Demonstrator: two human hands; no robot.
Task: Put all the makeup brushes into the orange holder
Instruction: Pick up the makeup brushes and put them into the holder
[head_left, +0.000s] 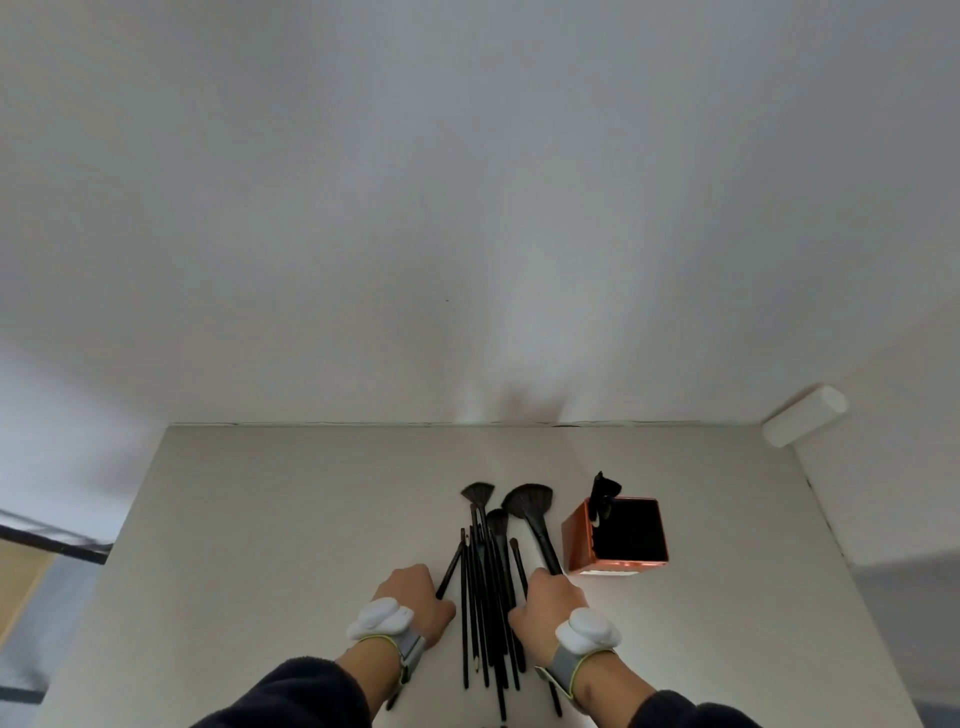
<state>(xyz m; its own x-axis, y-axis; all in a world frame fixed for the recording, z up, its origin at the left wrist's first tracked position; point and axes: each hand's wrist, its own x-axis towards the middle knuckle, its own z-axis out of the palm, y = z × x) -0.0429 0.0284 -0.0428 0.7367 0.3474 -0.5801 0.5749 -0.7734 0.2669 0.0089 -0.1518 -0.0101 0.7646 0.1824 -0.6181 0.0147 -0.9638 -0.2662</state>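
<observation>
Right hand (548, 597) grips a fan brush (530, 512); left hand (415, 597) grips a thin brush (451, 566). Risk: the wide head catching the holder (615, 535) rim and tipping it.

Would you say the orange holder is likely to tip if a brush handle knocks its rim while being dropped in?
Possibly. The orange holder looks tall for its square base and holds only a brush or two, so it is probably light and could tip or slide. Those brushes lean on its left rim, which may add slight leverage. Its flat sides mean it should not roll.
</observation>
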